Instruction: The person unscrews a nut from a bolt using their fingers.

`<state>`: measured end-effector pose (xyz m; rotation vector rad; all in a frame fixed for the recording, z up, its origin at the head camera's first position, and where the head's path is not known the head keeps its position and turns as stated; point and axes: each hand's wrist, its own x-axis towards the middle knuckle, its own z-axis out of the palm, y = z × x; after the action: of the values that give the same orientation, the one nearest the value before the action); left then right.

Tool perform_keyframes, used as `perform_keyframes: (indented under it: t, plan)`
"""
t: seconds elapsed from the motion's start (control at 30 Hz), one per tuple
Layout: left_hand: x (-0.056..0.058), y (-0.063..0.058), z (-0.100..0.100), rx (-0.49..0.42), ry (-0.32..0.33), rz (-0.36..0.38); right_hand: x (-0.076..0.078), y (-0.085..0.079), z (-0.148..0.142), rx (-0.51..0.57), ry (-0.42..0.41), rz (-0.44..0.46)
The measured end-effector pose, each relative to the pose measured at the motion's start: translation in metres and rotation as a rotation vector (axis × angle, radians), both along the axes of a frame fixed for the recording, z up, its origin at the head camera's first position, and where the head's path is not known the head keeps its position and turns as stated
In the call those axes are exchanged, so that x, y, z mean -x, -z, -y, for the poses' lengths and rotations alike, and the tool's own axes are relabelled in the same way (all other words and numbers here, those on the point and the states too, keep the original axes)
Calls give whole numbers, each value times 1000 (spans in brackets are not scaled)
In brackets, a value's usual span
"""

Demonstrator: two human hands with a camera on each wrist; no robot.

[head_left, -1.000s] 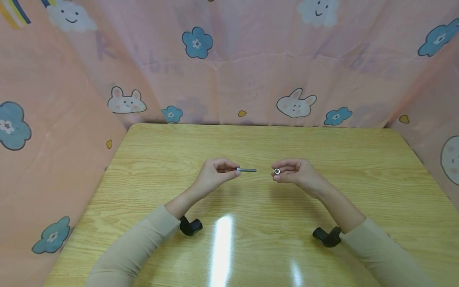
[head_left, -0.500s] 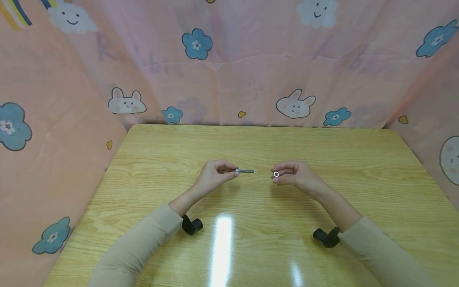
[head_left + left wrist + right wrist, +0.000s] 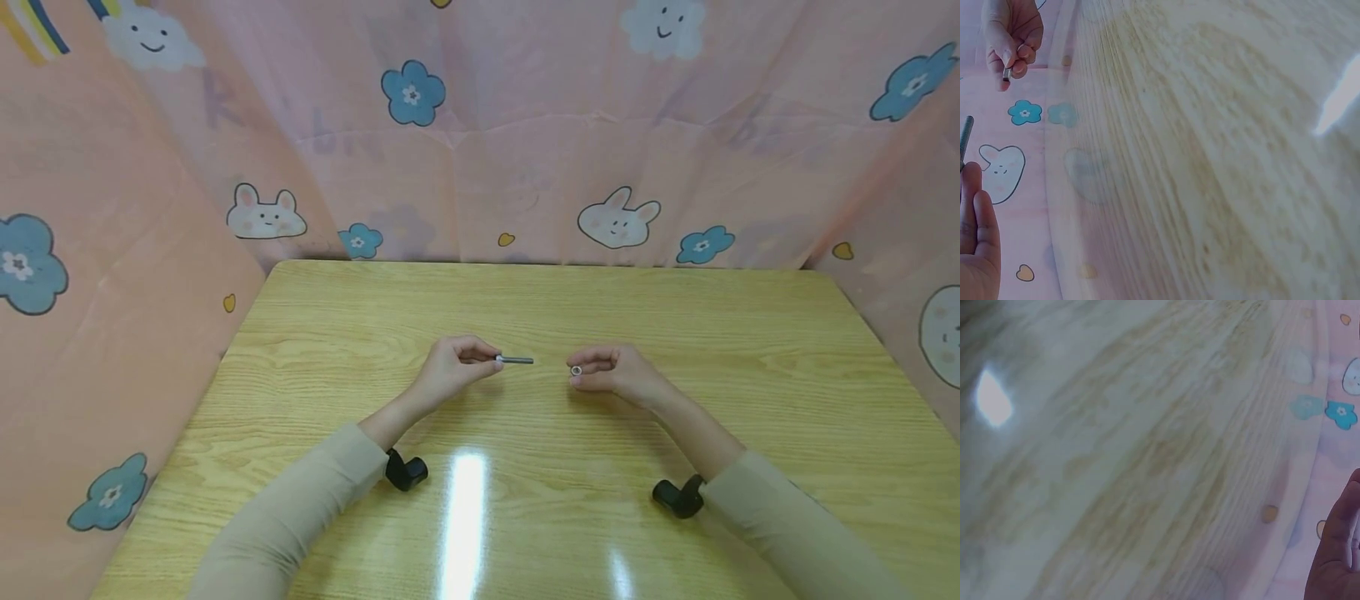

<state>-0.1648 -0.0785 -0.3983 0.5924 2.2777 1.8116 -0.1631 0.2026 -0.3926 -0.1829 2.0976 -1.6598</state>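
Observation:
Above the middle of the table, my left hand (image 3: 453, 367) pinches a silver bolt (image 3: 517, 360) at its head end. The shank points right, toward the other hand, and its thread shows on the bolt (image 3: 966, 136) in the left wrist view. Facing it, my right hand (image 3: 618, 375) pinches a small ring-shaped metal nut (image 3: 576, 371) between thumb and fingers, its hole turned toward the head camera. A short gap separates the bolt's tip from the nut. In the right wrist view only part of the right hand (image 3: 1335, 544) appears, and the nut is out of frame.
The light wood-grain table (image 3: 525, 300) reaches back to a pink printed curtain (image 3: 517, 167), which also hangs along both sides. A black camera mount (image 3: 407, 471) sits at the left wrist, with another black mount (image 3: 678, 497) at the right. Glare streaks the table's front.
The right hand has come slightly nearer the body and left with the nut, whose hole shows at a changed angle. The left hand and bolt have barely shifted.

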Motion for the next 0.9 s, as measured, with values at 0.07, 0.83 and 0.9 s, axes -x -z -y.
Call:
perform_keyframes:
  t: [0.07,0.83,0.9]
  plan:
    - [1,1,-1,-6,4,4,1,2,0,-20,6,3]
    - [5,19,-16,170,-11,-117,7,17,3,-161,-25,-35]
    - [4,20,-17,191,-15,-134,8,18,4,-181,-23,-44]
